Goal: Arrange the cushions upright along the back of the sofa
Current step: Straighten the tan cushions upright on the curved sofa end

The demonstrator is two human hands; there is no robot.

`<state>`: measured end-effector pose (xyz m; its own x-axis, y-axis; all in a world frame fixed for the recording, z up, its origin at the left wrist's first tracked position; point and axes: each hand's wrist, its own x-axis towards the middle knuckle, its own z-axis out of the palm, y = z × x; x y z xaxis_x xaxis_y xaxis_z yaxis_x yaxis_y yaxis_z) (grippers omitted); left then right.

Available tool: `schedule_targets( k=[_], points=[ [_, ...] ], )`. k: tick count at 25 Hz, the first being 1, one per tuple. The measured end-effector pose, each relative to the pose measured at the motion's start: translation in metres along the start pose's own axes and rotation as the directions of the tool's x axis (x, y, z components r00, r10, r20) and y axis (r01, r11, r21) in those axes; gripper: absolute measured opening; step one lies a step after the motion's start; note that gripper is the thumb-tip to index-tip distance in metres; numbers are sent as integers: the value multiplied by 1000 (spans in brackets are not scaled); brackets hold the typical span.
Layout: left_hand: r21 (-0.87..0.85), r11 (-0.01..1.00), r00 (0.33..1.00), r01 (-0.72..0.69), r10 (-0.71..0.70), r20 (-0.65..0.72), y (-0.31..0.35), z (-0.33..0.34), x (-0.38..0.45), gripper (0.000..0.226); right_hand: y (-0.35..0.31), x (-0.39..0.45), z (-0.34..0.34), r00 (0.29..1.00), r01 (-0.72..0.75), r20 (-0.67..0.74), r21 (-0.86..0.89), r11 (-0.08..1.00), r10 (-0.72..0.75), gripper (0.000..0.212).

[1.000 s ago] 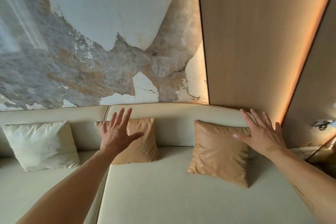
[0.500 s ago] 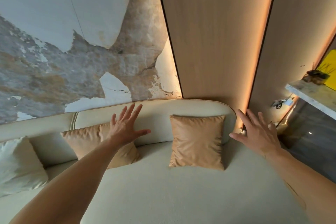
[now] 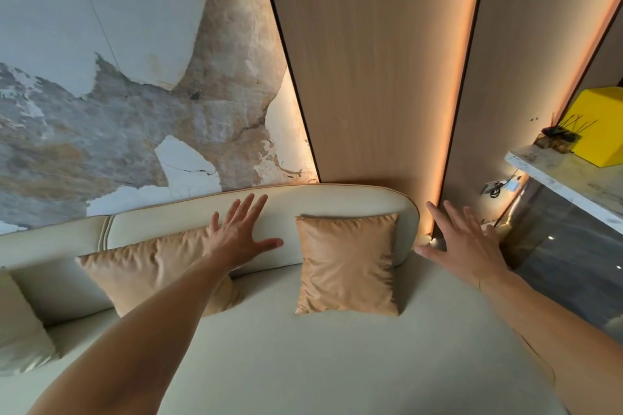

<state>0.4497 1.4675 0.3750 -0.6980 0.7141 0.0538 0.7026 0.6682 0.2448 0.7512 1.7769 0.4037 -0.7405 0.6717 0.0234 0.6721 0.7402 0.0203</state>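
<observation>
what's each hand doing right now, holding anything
Left hand: open, fingers spread, holds nothing, over the tan cushion's top corner.
Right hand: open, fingers spread, holds nothing.

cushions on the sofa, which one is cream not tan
The cream cushion at the far left edge, partly cut off; the other two cushions are tan.

From my feed, three cushions stood along the sofa [image 3: 337,364] back: the left cushion [image 3: 20,323] at the edge, the middle cushion [image 3: 148,266] behind my left hand [image 3: 236,239], the right cushion [image 3: 347,266] between both hands, my right hand [image 3: 462,246] past the sofa's end.
</observation>
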Motion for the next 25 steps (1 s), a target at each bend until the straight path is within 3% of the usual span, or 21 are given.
schedule_targets(
  k=[11, 25],
  points=[
    [-36, 996, 996, 87, -86, 17, 83, 40, 20, 101, 75, 53, 42, 995, 64, 68, 76, 995, -69, 95],
    [-62, 998, 997, 16, -11, 78, 46, 105, 55, 98, 2, 78, 123, 985, 34, 167, 72, 997, -45, 98]
  ],
)
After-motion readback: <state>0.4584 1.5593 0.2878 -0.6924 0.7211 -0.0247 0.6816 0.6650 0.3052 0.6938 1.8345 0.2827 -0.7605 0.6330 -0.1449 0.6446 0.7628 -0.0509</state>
